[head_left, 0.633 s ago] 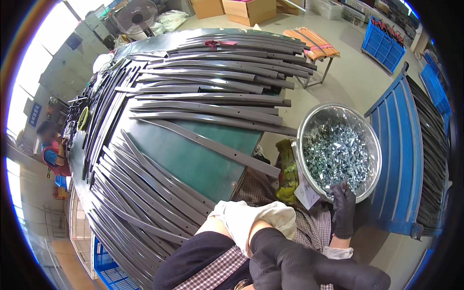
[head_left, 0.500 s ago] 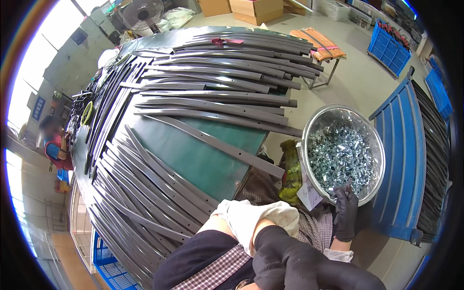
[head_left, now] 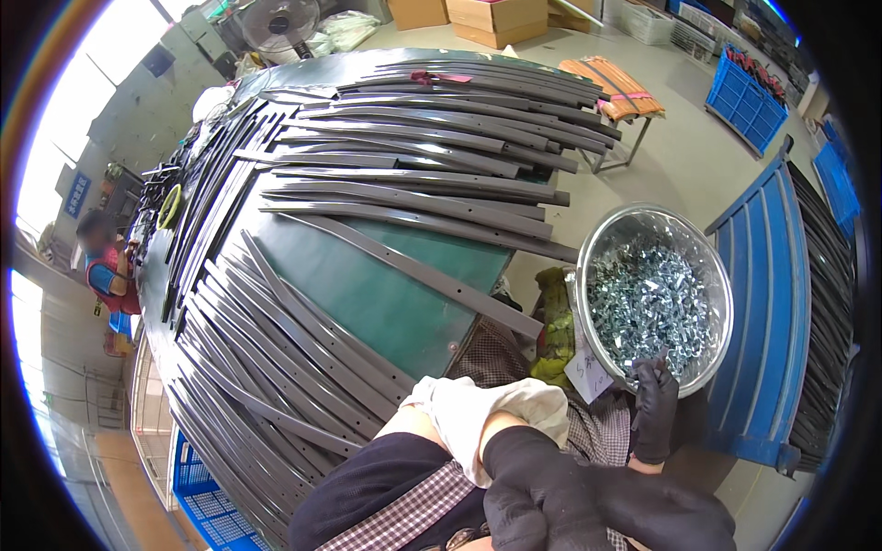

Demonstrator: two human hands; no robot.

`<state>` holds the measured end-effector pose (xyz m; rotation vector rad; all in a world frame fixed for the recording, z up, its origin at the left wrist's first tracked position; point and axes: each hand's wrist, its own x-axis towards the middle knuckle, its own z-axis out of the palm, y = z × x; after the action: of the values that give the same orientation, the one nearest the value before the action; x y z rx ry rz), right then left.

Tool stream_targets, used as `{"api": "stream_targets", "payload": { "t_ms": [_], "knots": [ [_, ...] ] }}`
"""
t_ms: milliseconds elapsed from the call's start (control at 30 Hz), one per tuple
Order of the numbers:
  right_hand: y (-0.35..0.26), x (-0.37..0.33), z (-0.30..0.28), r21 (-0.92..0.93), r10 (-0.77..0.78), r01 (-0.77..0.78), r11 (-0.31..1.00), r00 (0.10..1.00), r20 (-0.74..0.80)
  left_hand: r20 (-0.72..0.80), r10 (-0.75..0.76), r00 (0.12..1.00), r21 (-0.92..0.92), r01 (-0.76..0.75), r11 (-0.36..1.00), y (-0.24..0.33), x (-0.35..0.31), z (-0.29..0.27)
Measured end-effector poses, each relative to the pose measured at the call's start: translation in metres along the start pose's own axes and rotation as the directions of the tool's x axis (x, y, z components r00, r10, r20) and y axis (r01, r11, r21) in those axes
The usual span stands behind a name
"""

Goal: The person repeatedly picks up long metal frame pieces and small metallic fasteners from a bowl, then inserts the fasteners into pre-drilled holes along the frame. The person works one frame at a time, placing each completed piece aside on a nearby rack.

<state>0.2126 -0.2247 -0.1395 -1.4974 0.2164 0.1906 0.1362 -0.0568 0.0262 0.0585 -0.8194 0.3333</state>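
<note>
My right hand (head_left: 656, 418), in a black glove, is at the near rim of a round metal basin (head_left: 719, 344). Its fingers are bent together in a pinch at small shiny metal clips (head_left: 648, 298), which cover the basin's bottom. Close to the camera at the lower edge, my left hand (head_left: 588, 500) also wears a black glove. Its fingers are curled, and what they hold, if anything, is hidden. A white cuff (head_left: 487, 413) is bunched on that arm. Long grey metal strips (head_left: 413, 266) with small holes lie on the green table (head_left: 377, 308) to the left.
Beside the basin hangs a paper tag (head_left: 588, 372) with handwriting. A blue metal rack (head_left: 758, 312) holding dark strips stands on the right. Beyond the table are an orange-topped stool (head_left: 611, 84) and a blue crate (head_left: 746, 103). Another person (head_left: 108, 266) works at the far left.
The view has shifted slightly. My right hand stays at the basin's near rim with its fingers a little more bent; my left hand has turned slightly at the lower edge.
</note>
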Motion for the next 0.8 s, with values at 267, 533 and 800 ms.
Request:
{"api": "stream_targets", "payload": {
  "t_ms": [267, 533, 800],
  "knots": [
    [0.010, 0.007, -0.004, -0.056, -0.085, 0.085, 0.995, 0.996, -0.003, 0.528, 0.158, 0.834, -0.156, -0.088, 0.984, -0.029, 0.040, -0.048],
    [0.006, 0.003, -0.014, -0.052, 0.049, -0.047, 0.998, 0.998, 0.033, -0.069, -0.002, 0.998, -0.969, -0.067, 0.238, -0.017, 0.023, 0.004],
    [0.009, 0.007, -0.012, 0.043, 0.003, -0.006, 0.999, 0.997, 0.071, 0.436, -0.398, 0.807, 0.856, -0.234, 0.462, -0.004, 0.046, -0.017]
  ]
}}
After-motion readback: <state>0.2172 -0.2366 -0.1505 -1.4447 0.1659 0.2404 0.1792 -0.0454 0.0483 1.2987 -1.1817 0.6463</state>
